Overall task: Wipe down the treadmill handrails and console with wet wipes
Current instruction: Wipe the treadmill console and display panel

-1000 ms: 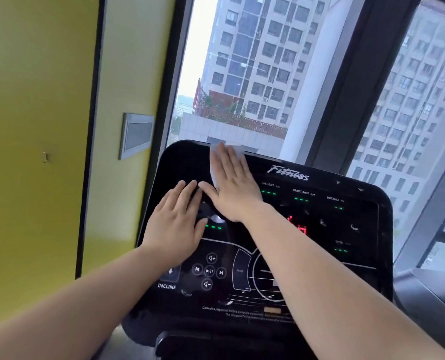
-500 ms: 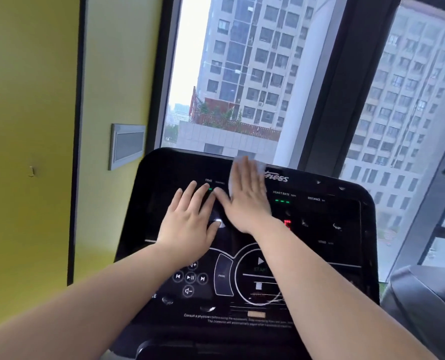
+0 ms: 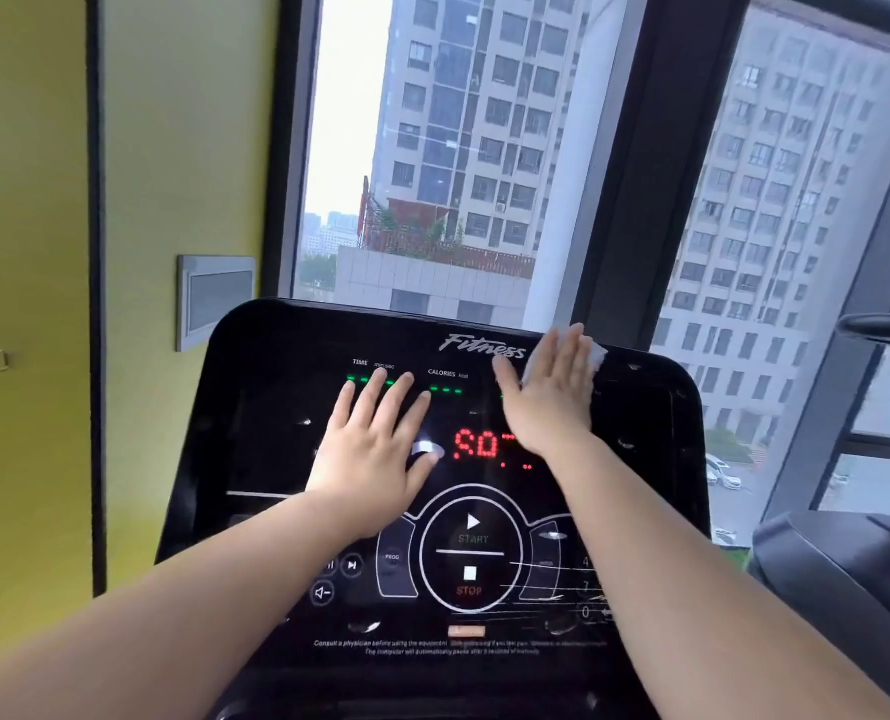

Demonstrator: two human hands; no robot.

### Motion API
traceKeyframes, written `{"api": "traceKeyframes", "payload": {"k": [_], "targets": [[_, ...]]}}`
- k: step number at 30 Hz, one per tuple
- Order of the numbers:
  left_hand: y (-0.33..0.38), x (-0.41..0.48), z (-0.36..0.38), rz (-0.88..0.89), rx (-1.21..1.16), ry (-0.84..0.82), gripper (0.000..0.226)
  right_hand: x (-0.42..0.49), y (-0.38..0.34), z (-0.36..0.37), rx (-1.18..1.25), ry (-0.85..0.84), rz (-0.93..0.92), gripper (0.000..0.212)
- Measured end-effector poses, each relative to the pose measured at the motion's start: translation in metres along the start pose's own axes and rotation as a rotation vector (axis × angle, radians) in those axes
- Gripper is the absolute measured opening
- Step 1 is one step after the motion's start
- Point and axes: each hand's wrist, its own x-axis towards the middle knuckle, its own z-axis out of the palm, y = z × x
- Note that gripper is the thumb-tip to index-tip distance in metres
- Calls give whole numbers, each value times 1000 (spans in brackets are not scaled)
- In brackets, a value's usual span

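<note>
The black treadmill console (image 3: 266, 387) fills the lower middle, with green indicator lights, a red number display and START/STOP buttons. My right hand (image 3: 549, 394) lies flat with straight fingers on a white wet wipe (image 3: 596, 356), pressing it against the console's upper right part; only the wipe's edge shows past my fingers. My left hand (image 3: 375, 444) rests flat with spread fingers on the display left of centre, empty. No handrails are in view.
A yellow wall with a grey wall panel (image 3: 216, 298) is on the left. Large windows with dark frames (image 3: 635, 163) stand right behind the console. Part of another dark machine (image 3: 843, 569) is at the right edge.
My right hand has slid the wipe rightward along the console's top, from left of the logo to right of it. My left hand has stayed flat on the display; the view shifted.
</note>
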Motion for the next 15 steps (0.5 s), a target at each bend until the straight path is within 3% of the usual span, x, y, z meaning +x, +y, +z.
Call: {"api": "traceKeyframes", "payload": {"k": [4,7,9,15], "targets": [[7,1,5,-32,2,39,69,-8,-11,11,-93,9,-291,80],[11,3,6,-55,9,35,70,-1,18,1,-195,-17,-404,76],[14,4,7,-66,17,25,71,3,41,-6,-183,-23,-349,75],[13,1,11,-55,47,13,76,10,70,-17,17,-13,45,78]]}}
